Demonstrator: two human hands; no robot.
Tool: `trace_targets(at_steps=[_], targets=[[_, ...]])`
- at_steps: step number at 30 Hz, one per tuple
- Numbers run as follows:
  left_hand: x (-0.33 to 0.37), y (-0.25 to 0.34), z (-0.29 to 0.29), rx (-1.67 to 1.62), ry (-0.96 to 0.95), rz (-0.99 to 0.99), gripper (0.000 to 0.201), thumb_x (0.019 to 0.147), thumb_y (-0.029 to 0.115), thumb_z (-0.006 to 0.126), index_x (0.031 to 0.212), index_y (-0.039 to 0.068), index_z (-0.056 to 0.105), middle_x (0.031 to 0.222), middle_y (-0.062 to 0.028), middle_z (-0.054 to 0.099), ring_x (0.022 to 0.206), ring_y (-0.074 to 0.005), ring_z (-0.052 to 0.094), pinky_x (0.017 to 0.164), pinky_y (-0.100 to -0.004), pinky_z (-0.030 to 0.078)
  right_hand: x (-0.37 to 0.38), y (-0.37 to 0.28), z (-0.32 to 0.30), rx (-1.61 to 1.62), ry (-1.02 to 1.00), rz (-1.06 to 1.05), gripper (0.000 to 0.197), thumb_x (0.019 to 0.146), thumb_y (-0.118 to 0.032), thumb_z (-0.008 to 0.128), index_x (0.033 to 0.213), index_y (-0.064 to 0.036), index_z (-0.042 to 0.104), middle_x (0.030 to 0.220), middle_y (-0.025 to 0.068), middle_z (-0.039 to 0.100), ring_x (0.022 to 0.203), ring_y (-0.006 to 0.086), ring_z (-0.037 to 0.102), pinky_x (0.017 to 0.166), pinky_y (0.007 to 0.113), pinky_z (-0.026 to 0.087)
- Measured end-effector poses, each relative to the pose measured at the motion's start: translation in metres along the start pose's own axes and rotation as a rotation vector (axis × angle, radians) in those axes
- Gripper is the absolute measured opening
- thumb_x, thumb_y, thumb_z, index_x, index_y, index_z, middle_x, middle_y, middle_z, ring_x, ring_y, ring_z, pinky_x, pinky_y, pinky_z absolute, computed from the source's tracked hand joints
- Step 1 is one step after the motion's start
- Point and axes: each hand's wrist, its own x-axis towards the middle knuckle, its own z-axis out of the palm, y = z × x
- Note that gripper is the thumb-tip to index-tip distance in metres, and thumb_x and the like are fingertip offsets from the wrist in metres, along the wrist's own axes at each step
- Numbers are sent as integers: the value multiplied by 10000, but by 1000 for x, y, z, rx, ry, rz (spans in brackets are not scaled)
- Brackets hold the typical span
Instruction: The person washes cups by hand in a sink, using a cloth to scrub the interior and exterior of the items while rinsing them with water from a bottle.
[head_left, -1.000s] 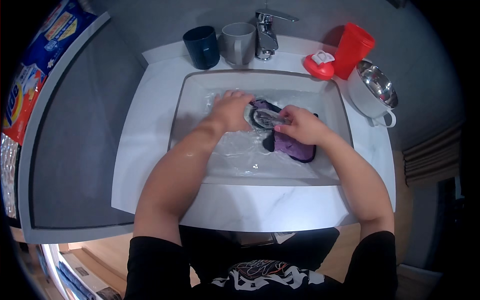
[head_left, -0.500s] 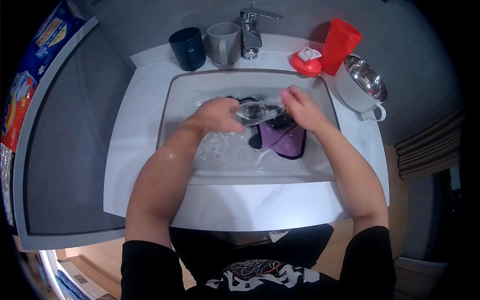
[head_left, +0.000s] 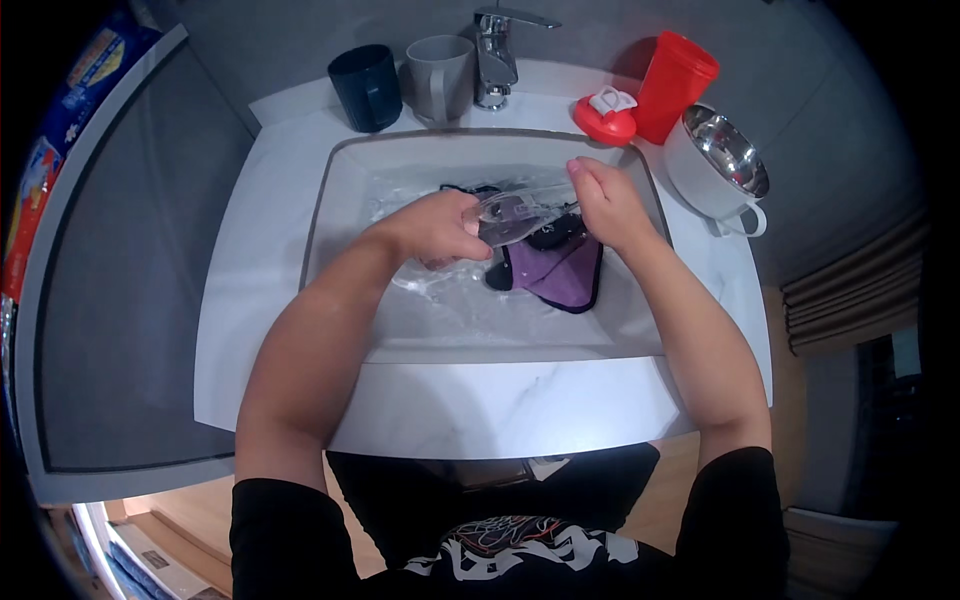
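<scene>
Over the water in the white sink (head_left: 450,335), I hold a clear, see-through cup-like vessel (head_left: 512,215) tilted on its side. My left hand (head_left: 445,226) grips its left end, thumb underneath and fingers bent over it. At the other end my right hand (head_left: 606,203) is closed, its thumb pointing up; the fingers' exact hold is partly hidden. Behind and below the vessel lies a purple cloth (head_left: 558,278) with black edging, wet in the basin. Part of the cloth is covered by the vessel and its dark patch shows through.
A dark mug (head_left: 364,90), a grey mug (head_left: 440,78) and a chrome tap (head_left: 495,60) stand behind the sink. At the back right are a red tumbler (head_left: 676,88), its red lid (head_left: 604,118) and a white steel-lined cup (head_left: 700,178). Packages (head_left: 35,215) line the far left.
The clear vessel has tilted, its right end rising with my right hand. My left hand has turned slightly around its end. The whole view has shifted a little.
</scene>
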Motion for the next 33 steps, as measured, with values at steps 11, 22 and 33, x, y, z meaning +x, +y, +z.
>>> trace_targets(at_steps=[11,22,33], targets=[[-6,13,2,465,219,70,468,610,314,750,941,-4,659,876,-177,689,849,-329,657,782,-377,515,1,1,10,-14,60,127,414,941,-292,406,839,63,593,791,282,583,773,431,568,734,470,442],[-16,33,9,845,344,123,478,586,367,772,934,53,678,876,-162,696,883,-348,666,798,-421,529,-21,-45,12,-372,-142,-187,529,781,-433,730,1144,-67,613,1095,207,644,1077,386,584,901,451,475],[-28,34,18,650,686,486,719,668,431,818,1215,38,565,1056,-163,664,988,-311,638,870,-394,503,-21,-45,7,-236,-355,50,494,640,-275,801,1034,-25,639,901,158,691,865,334,669,761,410,530]])
